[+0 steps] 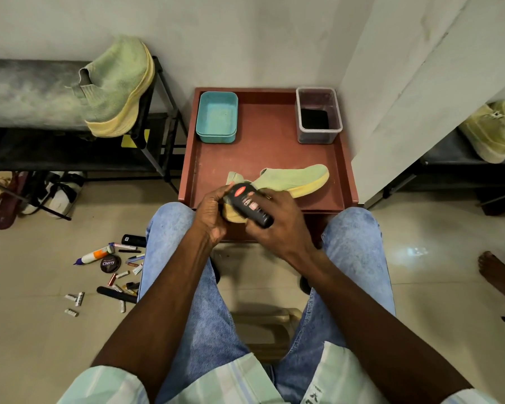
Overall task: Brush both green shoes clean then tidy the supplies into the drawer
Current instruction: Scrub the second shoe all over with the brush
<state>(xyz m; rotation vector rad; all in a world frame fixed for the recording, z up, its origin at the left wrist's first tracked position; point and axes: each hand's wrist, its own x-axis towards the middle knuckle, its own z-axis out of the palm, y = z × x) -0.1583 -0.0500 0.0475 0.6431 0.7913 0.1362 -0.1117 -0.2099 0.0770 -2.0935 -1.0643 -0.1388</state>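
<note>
Fingers (270,212) of right hand (274,220) grip black red-labelled bottle (252,204) | left hand (213,211) clasps knit green shoe (292,180) heel on red-brown surface (263,158) | floor tin (110,263) reads "Cherry"

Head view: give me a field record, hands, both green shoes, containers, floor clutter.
left hand: grips heel of the shoe on the tray
right hand: holds black bottle over that heel
shoe on tray: lies on its side, toe pointing right
second green shoe: on the black rack, upper left
red tray: holds teal tub back left, clear container back right
floor clutter: polish tin, glue tube, pens, small items, left of the left knee
</note>
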